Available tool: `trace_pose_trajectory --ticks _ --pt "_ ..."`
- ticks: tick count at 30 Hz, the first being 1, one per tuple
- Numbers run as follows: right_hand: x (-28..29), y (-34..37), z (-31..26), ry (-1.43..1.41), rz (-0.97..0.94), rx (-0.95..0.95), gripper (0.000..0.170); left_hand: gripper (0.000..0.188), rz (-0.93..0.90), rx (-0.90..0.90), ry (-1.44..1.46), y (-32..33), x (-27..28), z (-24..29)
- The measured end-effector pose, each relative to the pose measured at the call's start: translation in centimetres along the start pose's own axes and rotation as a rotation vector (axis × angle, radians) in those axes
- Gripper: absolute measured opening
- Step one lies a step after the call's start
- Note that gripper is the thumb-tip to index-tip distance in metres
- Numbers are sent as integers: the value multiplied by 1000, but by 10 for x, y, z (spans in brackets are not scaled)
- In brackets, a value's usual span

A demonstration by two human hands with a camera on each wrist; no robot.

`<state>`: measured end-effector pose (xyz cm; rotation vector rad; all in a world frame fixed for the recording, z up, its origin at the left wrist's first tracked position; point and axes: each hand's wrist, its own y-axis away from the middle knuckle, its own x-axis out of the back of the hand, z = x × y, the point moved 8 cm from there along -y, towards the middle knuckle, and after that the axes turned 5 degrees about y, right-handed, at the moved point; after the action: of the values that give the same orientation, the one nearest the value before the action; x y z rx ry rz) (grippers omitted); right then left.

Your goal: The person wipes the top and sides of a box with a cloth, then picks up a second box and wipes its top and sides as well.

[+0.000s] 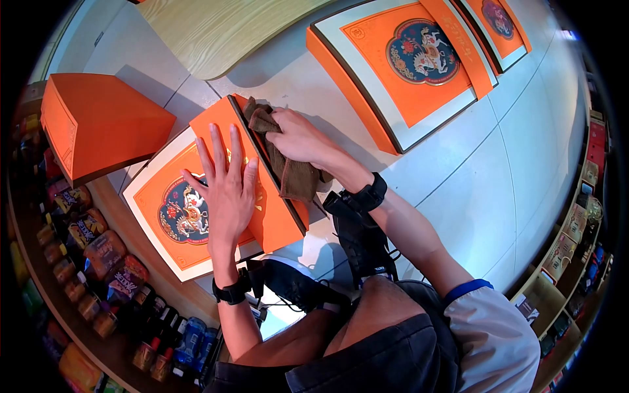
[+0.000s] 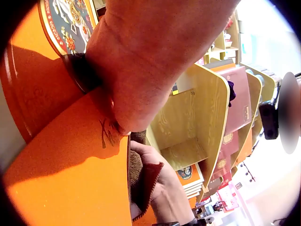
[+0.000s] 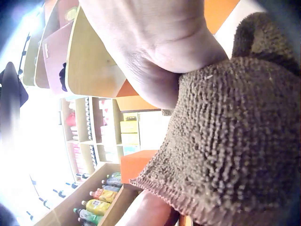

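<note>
An orange and white gift box (image 1: 143, 190) with a horse emblem lies on the tiled floor in front of the person. My left hand (image 1: 226, 187) rests flat on its top, fingers spread across the orange band (image 1: 267, 219). My right hand (image 1: 298, 137) grips a bunched brown cloth (image 1: 298, 175) against the dark-edged side of the box. In the right wrist view the cloth (image 3: 230, 136) fills much of the picture, its ribbed weave close up. The left wrist view shows the right hand (image 2: 162, 176) holding the cloth beside the box edge; its fingertips are partly hidden.
An orange box piece (image 1: 105, 124) stands at the left, near shelves with snack packs (image 1: 105, 252) and bottles (image 1: 190, 337). Another horse-emblem box (image 1: 393, 72) lies at the upper right, with one more (image 1: 495, 29) beyond it. A wooden table top (image 1: 216, 29) juts in above.
</note>
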<state>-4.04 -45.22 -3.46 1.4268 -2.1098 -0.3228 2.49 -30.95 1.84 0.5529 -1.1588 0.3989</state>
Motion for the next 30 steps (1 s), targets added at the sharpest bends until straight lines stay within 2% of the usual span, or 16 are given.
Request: trace_pose_trajectory --ticks 14,18,20,21,23,24,25,28,30 --pt "6 13 -20 89 55 157 29 59 1 -1 15 0 0 0" --pt "16 23 -22 20 -6 83 28 59 -3 2 17 0 0 0" --pt "16 29 -11 -389 -92 -69 26 59 -1 5 19 0 0 0" --pt "15 29 -8 -389 -94 -69 26 59 3 0 14 0 1 0" --pt "23 31 -2 -653 35 -95 25 59 7 -5 10 0 1 0" --pt "28 34 -5 -739 23 -54 26 59 7 -7 1 0 0 0" --pt "28 36 -5 -738 23 -54 26 59 8 -9 -7 0 0 0" --pt "39 41 14 -887 197 -131 38 58 10 -6 -3 0 0 0" --pt "39 40 24 -912 177 -103 39 58 11 -7 -8 0 0 0"
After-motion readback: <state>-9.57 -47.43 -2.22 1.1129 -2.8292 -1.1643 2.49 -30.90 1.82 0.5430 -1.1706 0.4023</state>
